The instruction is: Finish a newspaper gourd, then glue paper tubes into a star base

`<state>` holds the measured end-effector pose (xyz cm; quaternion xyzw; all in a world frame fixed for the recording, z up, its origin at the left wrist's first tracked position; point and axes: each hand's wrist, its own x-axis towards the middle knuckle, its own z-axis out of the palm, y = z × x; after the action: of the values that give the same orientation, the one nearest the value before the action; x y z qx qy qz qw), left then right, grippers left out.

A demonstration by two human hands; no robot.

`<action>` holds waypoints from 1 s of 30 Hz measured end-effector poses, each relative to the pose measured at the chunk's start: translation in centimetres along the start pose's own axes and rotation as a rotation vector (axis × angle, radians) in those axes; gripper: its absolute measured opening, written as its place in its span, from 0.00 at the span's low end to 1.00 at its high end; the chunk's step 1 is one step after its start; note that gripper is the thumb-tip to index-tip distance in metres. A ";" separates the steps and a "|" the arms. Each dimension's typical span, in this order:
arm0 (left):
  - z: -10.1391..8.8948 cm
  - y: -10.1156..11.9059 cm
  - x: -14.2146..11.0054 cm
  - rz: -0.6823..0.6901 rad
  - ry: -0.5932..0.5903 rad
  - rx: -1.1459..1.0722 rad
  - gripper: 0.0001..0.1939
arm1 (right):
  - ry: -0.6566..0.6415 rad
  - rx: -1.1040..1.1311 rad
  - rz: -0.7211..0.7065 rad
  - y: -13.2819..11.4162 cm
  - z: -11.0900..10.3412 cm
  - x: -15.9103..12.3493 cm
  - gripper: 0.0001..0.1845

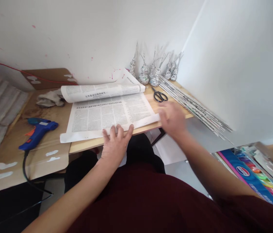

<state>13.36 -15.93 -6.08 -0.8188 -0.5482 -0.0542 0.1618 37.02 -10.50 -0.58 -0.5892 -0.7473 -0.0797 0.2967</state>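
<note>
A newspaper (107, 113) lies spread on the wooden table (83, 146), its far part curled into a loose roll. My left hand (115, 142) rests flat on the paper's near edge, fingers stretched out. My right hand (171, 119) hovers over the paper's right corner near the table edge; it is smeared by motion and its fingers do not show clearly. Black scissors (160, 95) lie just beyond that hand.
A blue glue gun (38, 131) lies on cardboard (25, 161) at the left. A grey rag (50, 98) sits behind it. Woven paper figures (154, 72) stand against the wall, with rolled paper sticks (194, 106) along the right. Colourful packets (259, 174) lie lower right.
</note>
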 end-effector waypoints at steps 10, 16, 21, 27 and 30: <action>0.6 0.2 -0.1 -0.067 -0.002 -0.036 0.29 | -0.404 0.213 -0.314 -10.0 5.3 -4.9 0.53; 0.4 0.1 -0.1 -0.013 0.048 -0.013 0.30 | -0.360 0.040 -0.334 -7.2 4.9 -5.8 0.54; 0.4 0.0 -0.3 0.014 0.059 0.048 0.30 | -0.377 -0.067 -0.291 -5.4 4.4 -5.9 0.52; 0.6 -0.2 -0.6 0.004 0.047 0.036 0.33 | -0.366 -0.104 -0.305 -2.3 3.4 -5.3 0.50; 0.7 -0.3 -0.7 -0.005 0.054 0.041 0.33 | -0.362 -0.138 -0.307 -1.0 3.1 -5.1 0.51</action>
<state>12.79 -16.24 -6.86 -0.8120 -0.5468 -0.0656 0.1932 35.66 -13.60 -5.60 -0.4921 -0.8619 -0.0677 0.1016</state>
